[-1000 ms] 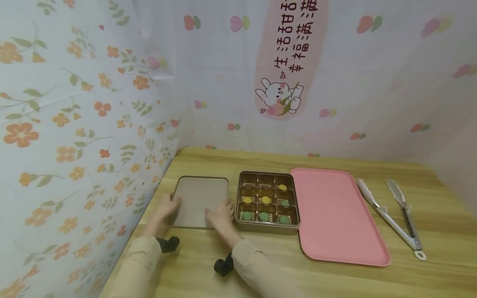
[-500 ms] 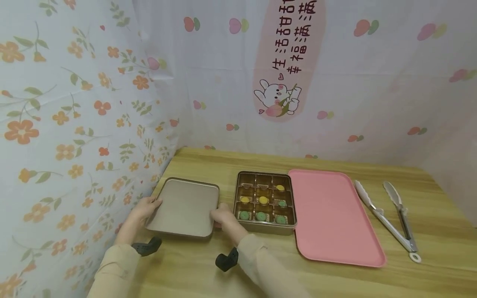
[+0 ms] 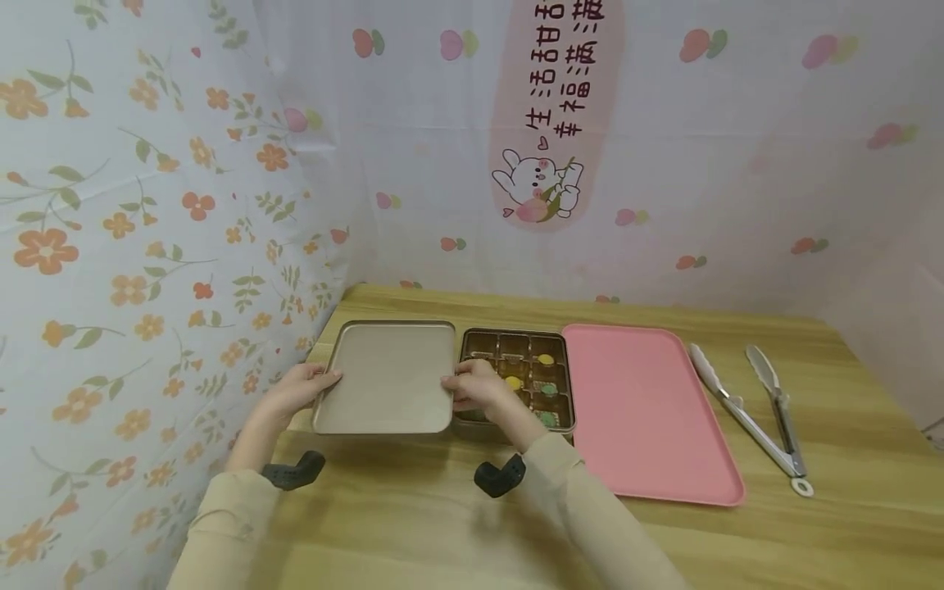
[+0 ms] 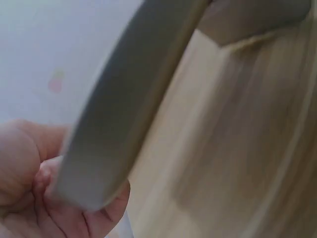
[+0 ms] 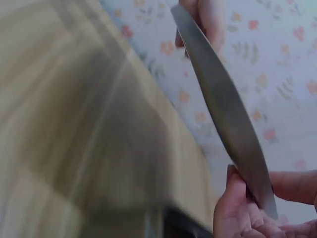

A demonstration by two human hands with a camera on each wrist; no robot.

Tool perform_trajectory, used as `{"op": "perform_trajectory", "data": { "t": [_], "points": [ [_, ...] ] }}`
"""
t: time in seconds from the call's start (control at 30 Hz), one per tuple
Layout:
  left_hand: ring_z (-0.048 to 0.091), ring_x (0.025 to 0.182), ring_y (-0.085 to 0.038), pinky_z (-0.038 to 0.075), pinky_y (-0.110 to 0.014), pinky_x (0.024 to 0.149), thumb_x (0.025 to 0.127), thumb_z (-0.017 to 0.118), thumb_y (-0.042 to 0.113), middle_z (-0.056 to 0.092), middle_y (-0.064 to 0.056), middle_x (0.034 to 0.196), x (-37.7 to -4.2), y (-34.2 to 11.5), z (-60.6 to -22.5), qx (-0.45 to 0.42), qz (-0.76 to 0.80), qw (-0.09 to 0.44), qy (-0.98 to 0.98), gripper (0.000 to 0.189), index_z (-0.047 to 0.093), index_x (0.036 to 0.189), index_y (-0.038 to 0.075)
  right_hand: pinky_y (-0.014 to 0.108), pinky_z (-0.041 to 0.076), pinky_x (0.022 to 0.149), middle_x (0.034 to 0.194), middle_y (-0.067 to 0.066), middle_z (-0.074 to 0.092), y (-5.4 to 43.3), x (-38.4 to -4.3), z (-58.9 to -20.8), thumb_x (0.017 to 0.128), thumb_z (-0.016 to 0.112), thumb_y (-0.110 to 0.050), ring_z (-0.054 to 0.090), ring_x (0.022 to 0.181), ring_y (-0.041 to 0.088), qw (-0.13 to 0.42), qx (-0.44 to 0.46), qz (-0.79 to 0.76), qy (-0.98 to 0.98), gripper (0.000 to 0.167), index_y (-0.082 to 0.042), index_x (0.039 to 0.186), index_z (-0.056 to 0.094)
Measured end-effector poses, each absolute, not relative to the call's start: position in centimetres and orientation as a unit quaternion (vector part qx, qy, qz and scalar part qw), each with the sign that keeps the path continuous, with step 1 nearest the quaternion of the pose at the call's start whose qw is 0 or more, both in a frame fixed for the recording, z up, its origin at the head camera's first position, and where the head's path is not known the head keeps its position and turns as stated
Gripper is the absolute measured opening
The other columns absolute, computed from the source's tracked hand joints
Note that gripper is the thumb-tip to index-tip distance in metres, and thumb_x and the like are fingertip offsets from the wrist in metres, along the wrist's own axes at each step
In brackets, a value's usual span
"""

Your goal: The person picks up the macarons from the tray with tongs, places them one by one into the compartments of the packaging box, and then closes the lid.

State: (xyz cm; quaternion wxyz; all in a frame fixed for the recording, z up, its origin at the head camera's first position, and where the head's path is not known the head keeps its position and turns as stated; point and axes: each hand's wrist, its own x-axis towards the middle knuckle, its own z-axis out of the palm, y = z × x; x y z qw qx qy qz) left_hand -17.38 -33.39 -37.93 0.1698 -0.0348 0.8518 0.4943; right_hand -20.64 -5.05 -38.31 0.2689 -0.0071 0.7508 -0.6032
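Observation:
A flat square metal lid (image 3: 389,377) is held above the table, to the left of a square tin (image 3: 516,422). My left hand (image 3: 295,389) grips the lid's left edge, thumb on top and fingers underneath. On the opposite edge my right hand (image 3: 479,387) pinches it the same way, overlapping the tin's left part in the head view. Inside the tin a divided tray holds small yellow and green round pieces, such as a yellow piece (image 3: 546,359); some are hidden behind the right hand. Both wrist views show the lid's rim (image 4: 114,114) between thumb and fingers.
Right of the tin lies a pink tray (image 3: 649,410), close against it. Farther right, metal tongs (image 3: 760,422) with pale tips rest spread on the wooden table (image 3: 398,516). A flowered cloth wall (image 3: 147,270) stands close to the left arm.
The lid was lying on the table; both hands took hold of its sides and raised it. In the last half second it moved up and right, toward the tin.

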Motion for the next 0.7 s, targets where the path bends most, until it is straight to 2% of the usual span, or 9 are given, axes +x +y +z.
{"op": "perform_trajectory", "data": {
  "t": [0.07,0.17,0.23,0.33,0.43,0.5,0.6,0.7],
  "points": [
    [0.057,0.092,-0.012,0.049,-0.037,0.086,0.098,0.039,0.03,0.059,-0.007,0.1,-17.9,-32.1,-37.6,-0.016,0.498,0.177,0.849,0.048,0.045,0.12,-0.013,0.036,0.056,0.075,0.1,0.02,0.062,-3.1,-20.9,-37.9,0.091,0.054,-0.01,0.062,0.075,0.015,0.263,-0.009,-0.598,0.757,0.042,0.008,0.127,0.044],
    [0.054,0.102,-0.02,0.049,-0.037,0.087,0.099,0.038,0.031,0.054,-0.014,0.112,-18.6,-30.4,-37.2,0.021,0.497,0.196,0.845,0.049,0.044,0.123,-0.011,0.034,0.056,0.074,0.097,0.015,0.06,-0.3,-21.3,-37.5,0.09,0.055,-0.011,0.059,0.071,0.013,0.256,-0.011,-0.592,0.764,0.046,0.007,0.13,0.041],
    [0.054,0.1,-0.021,0.05,-0.034,0.084,0.098,0.039,0.03,0.053,-0.013,0.109,-19.0,-29.4,-37.0,0.044,0.498,0.204,0.841,0.044,0.048,0.117,-0.008,0.032,0.056,0.072,0.098,0.015,0.06,1.5,-21.5,-37.1,0.09,0.056,-0.012,0.057,0.069,0.011,0.25,-0.017,-0.59,0.768,0.048,0.006,0.131,0.04],
    [0.057,0.088,-0.015,0.052,-0.03,0.081,0.097,0.044,0.027,0.055,-0.005,0.095,-19.5,-27.8,-36.7,0.063,0.508,0.208,0.833,0.036,0.052,0.109,-0.007,0.029,0.057,0.07,0.109,0.021,0.059,3.8,-21.8,-36.8,0.089,0.058,-0.013,0.058,0.069,0.009,0.234,-0.024,-0.587,0.775,0.052,0.006,0.133,0.038],
    [0.056,0.079,-0.011,0.052,-0.027,0.078,0.097,0.045,0.022,0.057,-0.003,0.088,-19.9,-25.7,-36.4,0.076,0.503,0.186,0.841,0.033,0.052,0.108,-0.008,0.031,0.057,0.071,0.122,0.027,0.053,5.9,-22.0,-36.6,0.089,0.058,-0.013,0.061,0.072,0.008,0.212,-0.037,-0.576,0.788,0.053,0.007,0.133,0.037],
    [0.056,0.075,-0.011,0.052,-0.026,0.074,0.097,0.044,0.019,0.059,-0.007,0.087,-20.0,-24.3,-36.1,0.086,0.491,0.163,0.851,0.032,0.051,0.111,-0.009,0.035,0.056,0.074,0.12,0.027,0.053,7.0,-22.0,-36.5,0.089,0.058,-0.013,0.062,0.072,0.008,0.194,-0.038,-0.567,0.8,0.053,0.007,0.133,0.037],
    [0.058,0.074,-0.013,0.051,-0.026,0.071,0.097,0.044,0.017,0.062,-0.018,0.093,-20.3,-22.3,-35.7,0.104,0.479,0.119,0.864,0.031,0.051,0.113,-0.009,0.042,0.054,0.081,0.119,0.027,0.053,8.7,-21.9,-36.3,0.09,0.058,-0.016,0.063,0.074,0.011,0.167,-0.042,-0.561,0.81,0.053,0.005,0.133,0.037],
    [0.06,0.076,-0.016,0.051,-0.026,0.069,0.097,0.045,0.016,0.062,-0.025,0.103,-20.8,-20.8,-35.3,0.117,0.48,0.076,0.866,0.032,0.05,0.117,-0.009,0.043,0.053,0.083,0.116,0.025,0.055,10.4,-21.9,-36.1,0.09,0.058,-0.021,0.064,0.081,0.015,0.135,-0.042,-0.562,0.815,0.049,0.003,0.13,0.043]
  ]
}}
